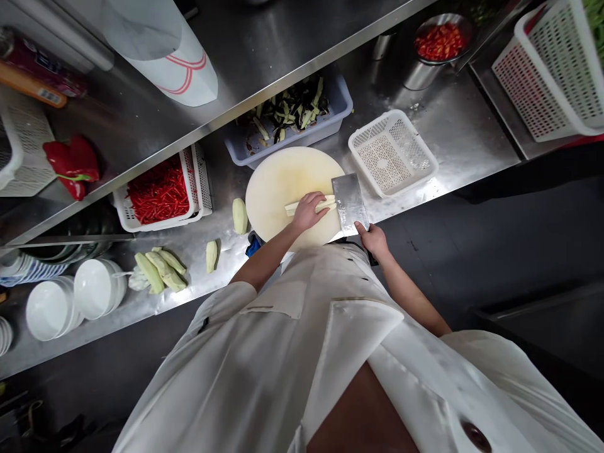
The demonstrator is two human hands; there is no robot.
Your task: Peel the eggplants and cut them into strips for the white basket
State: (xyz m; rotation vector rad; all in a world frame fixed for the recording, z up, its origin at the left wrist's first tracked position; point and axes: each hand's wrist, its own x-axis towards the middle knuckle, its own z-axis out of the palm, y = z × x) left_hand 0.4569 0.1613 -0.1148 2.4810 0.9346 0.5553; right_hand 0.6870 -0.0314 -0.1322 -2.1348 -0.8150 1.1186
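At a steel counter, left hand curls round strips, right hand clenches cleaver

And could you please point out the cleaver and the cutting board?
Cleaver (349, 204), head view: on the flat of its blade.
Cutting board (296, 171), head view: on its bare top surface.
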